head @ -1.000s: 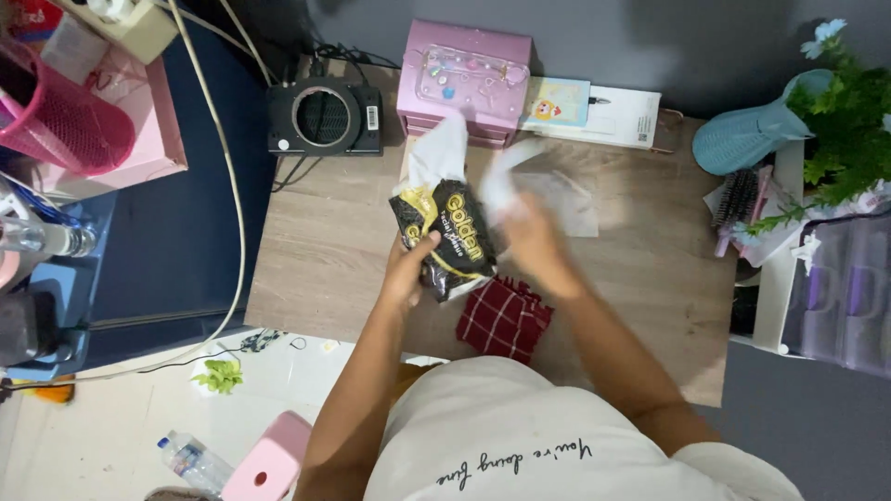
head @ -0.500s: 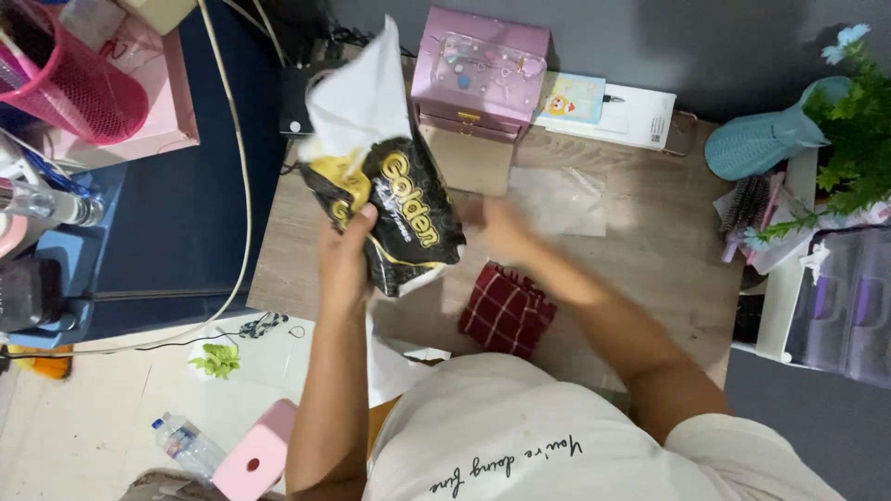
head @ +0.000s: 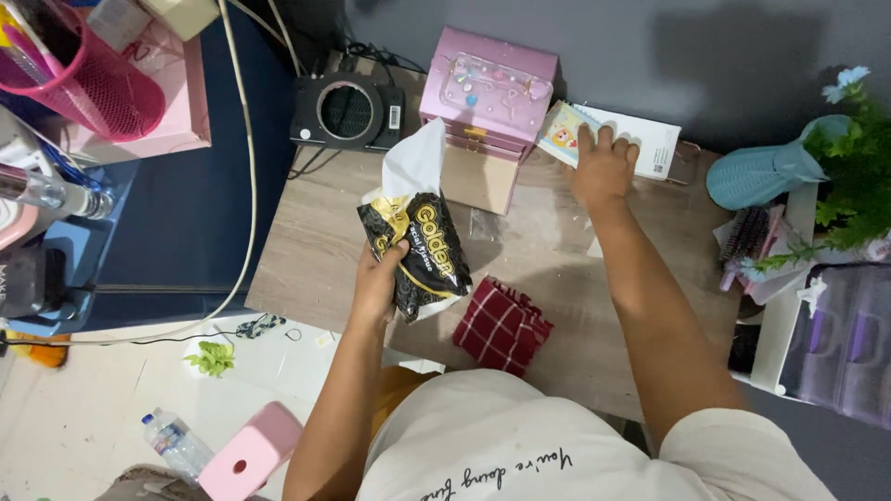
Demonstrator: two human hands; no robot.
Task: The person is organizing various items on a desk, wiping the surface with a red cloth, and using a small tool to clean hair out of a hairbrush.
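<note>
Over a wooden surface (head: 316, 241) against a grey wall, the left hand (head: 376, 283) grips a black tissue pack (head: 418, 255) while the right hand (head: 603, 167) lies spread on a small booklet (head: 560, 134) beside a pink drawer box (head: 487, 93)

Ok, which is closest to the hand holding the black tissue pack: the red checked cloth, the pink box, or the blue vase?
From the left hand:
1. Red checked cloth, just to its right on the table.
2. Pink box, at the table's back edge.
3. Blue vase, far off on the right side.
</note>
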